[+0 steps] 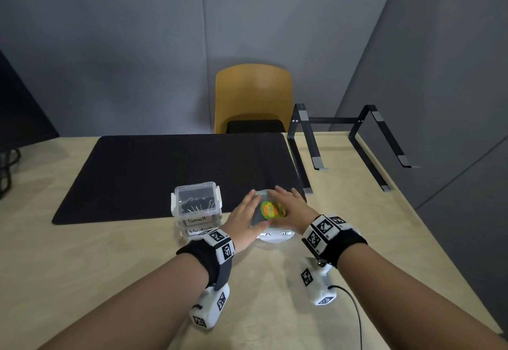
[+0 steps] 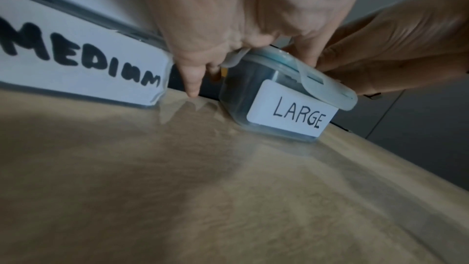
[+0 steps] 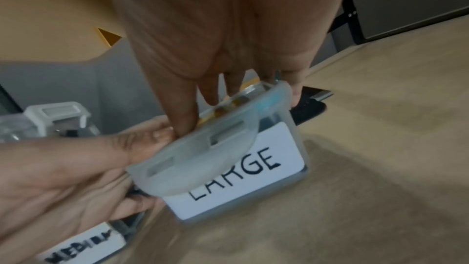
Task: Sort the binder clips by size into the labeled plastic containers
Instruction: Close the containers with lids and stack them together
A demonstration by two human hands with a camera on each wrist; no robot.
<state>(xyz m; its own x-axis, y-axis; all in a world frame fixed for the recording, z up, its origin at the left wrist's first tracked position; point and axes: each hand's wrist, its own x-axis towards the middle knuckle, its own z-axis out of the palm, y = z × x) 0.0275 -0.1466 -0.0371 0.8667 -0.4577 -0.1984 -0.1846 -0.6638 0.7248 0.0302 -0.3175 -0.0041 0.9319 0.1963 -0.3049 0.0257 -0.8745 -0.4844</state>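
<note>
The clear Large container (image 1: 275,235) (image 2: 291,111) (image 3: 241,168) stands at the black mat's near edge, its lid (image 1: 270,209) carrying a yellow-green sticker. My left hand (image 1: 244,217) (image 2: 215,17) (image 3: 63,178) holds its left side, fingers down the wall and thumb on the lid's front corner. Laid flat on the lid, my right hand (image 1: 291,206) (image 2: 393,47) (image 3: 215,27) has its fingers spread. The lid's front flap sticks out unlatched. To the left, the lidded Small container (image 1: 196,201) with black binder clips (image 1: 196,206) sits stacked on the Medium container (image 1: 198,231) (image 2: 76,57) (image 3: 83,248).
A black mat (image 1: 165,171) covers the middle of the wooden table (image 1: 110,267). A black laptop stand (image 1: 343,143) is at the right rear, a yellow chair (image 1: 253,96) behind the table, a dark monitor (image 1: 16,107) at far left. A cable (image 1: 354,311) trails near my right wrist.
</note>
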